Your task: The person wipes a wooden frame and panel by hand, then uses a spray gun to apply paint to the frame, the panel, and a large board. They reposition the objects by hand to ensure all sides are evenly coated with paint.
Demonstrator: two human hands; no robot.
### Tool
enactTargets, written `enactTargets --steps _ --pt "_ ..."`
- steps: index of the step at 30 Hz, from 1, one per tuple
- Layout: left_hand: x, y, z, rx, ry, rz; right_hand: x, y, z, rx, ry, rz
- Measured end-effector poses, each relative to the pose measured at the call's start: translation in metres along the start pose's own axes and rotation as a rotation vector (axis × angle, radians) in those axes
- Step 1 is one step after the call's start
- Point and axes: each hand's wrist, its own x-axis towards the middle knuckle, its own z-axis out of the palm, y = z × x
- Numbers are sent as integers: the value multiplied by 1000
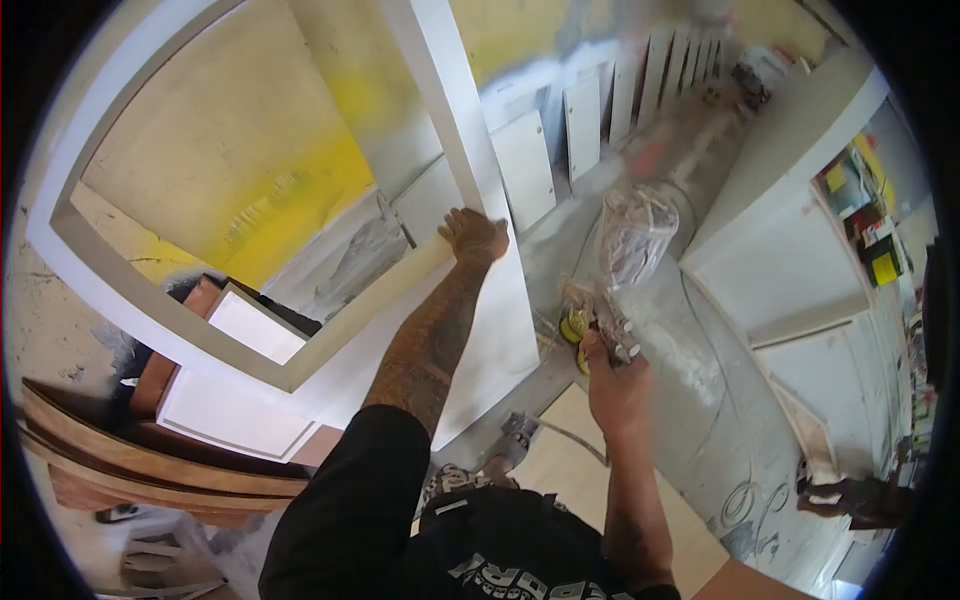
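Observation:
My left hand (474,236) lies on the inner edge of a large white frame (455,110), near the corner where an upright meets a wide white board. Its fingers are spread over the edge. To the right, my right hand (615,375) is wrapped round a spray gun (600,325) that has a yellow part at its left side. Just beyond the gun stands a container wrapped in clear plastic (636,235) on the floor. The gun and my right hand are apart from the white frame.
White panels (523,170) lean along the back wall. A white cabinet (790,260) stands at the right, with a hose (725,400) on the floor beside it. Curved wooden pieces (150,460) lie at the lower left. A plywood sheet (565,450) is below my right hand.

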Motion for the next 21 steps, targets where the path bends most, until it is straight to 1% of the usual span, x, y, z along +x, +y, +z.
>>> enactTargets --steps 1,2,3,4,5,6,7,9,10,12,13,14,15,17,18,20,21 --pt "1 2 6 7 45 -74 0 -4 0 -6 -8 -26" --pt "-4 -1 18 62 119 -30 -2 -9 2 -41 37 -81" --pt "-12 -6 19 122 155 41 -4 -14 6 -68 78 -140" --pt "-18 -14 19 155 166 114 -6 -14 9 -57 54 -169" --pt "-34 -26 4 182 134 243 -9 -11 13 -18 44 -171" --pt "-50 -36 -18 -32 72 397 -13 -8 9 32 32 -174" --pt "-54 -61 10 115 381 585 -18 -7 9 51 -3 -198" --pt "-82 -94 -23 90 267 567 -29 -3 11 42 -227 -9" --pt "-89 -117 -24 103 273 543 -35 0 19 88 -275 -24" --pt "-103 -168 -21 -28 169 365 -51 2 37 141 -366 -44" --pt "-116 -192 -27 -20 177 341 -56 -1 48 192 -433 -49" --pt "-136 -217 -33 -13 187 307 -63 -9 53 119 -529 -25" --pt "-157 -240 -37 -8 197 274 -73 -19 59 127 -546 -39" --pt "-198 -284 -39 137 259 280 -92 -35 73 144 -644 -33" --pt "-216 -299 -45 148 270 269 -96 -35 81 194 -698 -69" --pt "-249 -319 -69 351 134 241 -102 -48 89 174 -731 -72" --pt "-254 -331 -85 365 136 236 -107 -55 90 143 -754 -68"
